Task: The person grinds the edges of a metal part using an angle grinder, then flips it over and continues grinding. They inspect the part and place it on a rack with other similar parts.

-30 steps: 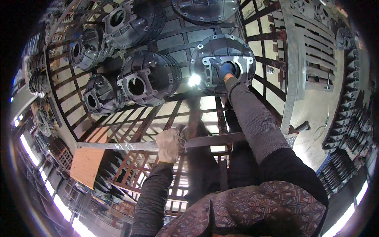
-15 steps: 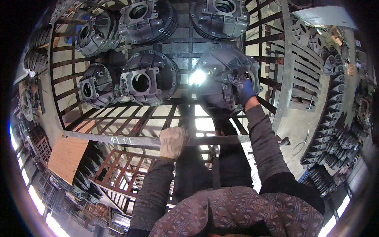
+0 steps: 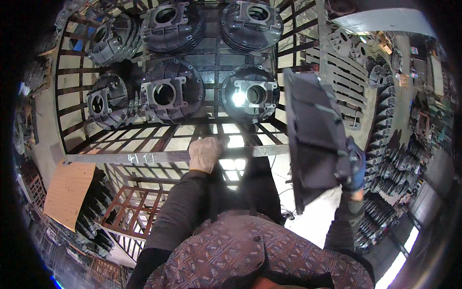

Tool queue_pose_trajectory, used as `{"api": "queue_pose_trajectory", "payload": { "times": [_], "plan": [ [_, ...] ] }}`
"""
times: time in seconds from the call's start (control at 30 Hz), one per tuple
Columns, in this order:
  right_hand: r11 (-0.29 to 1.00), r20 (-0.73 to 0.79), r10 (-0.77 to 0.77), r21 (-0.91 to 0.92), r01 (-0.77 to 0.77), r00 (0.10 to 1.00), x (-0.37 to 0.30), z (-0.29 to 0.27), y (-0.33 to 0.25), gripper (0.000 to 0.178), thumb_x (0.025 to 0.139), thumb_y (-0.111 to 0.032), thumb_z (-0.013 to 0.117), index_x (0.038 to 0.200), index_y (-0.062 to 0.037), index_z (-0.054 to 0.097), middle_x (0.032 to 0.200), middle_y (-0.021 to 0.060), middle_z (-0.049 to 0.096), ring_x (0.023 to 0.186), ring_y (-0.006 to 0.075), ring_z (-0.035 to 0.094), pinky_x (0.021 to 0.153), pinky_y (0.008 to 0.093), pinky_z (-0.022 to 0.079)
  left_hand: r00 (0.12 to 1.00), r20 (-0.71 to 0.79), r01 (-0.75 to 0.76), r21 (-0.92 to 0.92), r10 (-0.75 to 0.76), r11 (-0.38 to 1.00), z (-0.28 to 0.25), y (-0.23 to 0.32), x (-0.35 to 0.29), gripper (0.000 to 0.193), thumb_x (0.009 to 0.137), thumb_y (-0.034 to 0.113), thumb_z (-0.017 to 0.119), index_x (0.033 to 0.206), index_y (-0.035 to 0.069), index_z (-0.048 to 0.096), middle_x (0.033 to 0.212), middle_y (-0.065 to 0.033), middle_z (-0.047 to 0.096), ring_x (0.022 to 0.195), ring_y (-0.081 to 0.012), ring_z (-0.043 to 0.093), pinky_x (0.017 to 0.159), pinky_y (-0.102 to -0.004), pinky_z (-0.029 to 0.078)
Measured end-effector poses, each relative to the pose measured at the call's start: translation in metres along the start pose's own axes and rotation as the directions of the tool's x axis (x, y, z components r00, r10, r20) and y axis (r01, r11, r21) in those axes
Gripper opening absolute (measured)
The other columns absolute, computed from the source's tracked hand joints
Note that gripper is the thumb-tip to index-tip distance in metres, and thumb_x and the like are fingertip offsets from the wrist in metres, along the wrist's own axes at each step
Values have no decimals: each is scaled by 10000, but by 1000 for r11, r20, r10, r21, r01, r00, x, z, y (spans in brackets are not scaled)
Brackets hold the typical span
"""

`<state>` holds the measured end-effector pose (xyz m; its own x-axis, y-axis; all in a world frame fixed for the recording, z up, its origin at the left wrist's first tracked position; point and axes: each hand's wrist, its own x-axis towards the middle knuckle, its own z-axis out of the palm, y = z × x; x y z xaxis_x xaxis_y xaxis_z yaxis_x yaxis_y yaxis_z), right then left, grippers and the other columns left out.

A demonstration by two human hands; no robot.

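Evidently, one dark housing is held aloft, not yet set down, gripped by the right hand at the crate's right side; stacked housings are left inside, the front rail clasped by the left hand

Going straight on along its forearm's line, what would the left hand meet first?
Probably the near-right round housing in the crate, beyond the front rail the left hand grips, though depth is unclear.

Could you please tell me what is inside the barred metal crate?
Stacks of dark castings sit in the crate; its floor shows between some. What lies beneath the stacks is covered.
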<state>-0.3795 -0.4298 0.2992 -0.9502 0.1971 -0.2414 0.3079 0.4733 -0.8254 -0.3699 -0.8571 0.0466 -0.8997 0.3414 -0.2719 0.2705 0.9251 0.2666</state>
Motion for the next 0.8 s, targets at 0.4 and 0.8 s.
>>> {"api": "queue_pose_trajectory", "payload": {
  "times": [0.4, 0.8],
  "plan": [
    [891, -267, 365, -180, -418, 892, -192, -150, 78, 536, 1110, -468, 550, 935, 22, 677, 782, -1, 614, 773, 115, 490, 665, 340, 409, 940, 82, -327, -50, 330, 944, -5, 2, 22, 249, 1006, 165, 539, 1229, 156, 648, 1009, -182, 722, 879, -365, 738, 651, -462, 588],
    [759, -118, 615, 357, -545, 780, -227, -220, 455, 536, 1052, -377, 647, 1400, 31, 631, 1132, 110, 733, 1045, 195, 657, 871, 347, 542, 955, 37, 293, -271, -295, 917, -28, 311, 149, 462, 962, 350, 700, 1381, 157, 689, 1277, -204, 729, 1166, -394, 701, 985, -452, 553]
  ]
}}
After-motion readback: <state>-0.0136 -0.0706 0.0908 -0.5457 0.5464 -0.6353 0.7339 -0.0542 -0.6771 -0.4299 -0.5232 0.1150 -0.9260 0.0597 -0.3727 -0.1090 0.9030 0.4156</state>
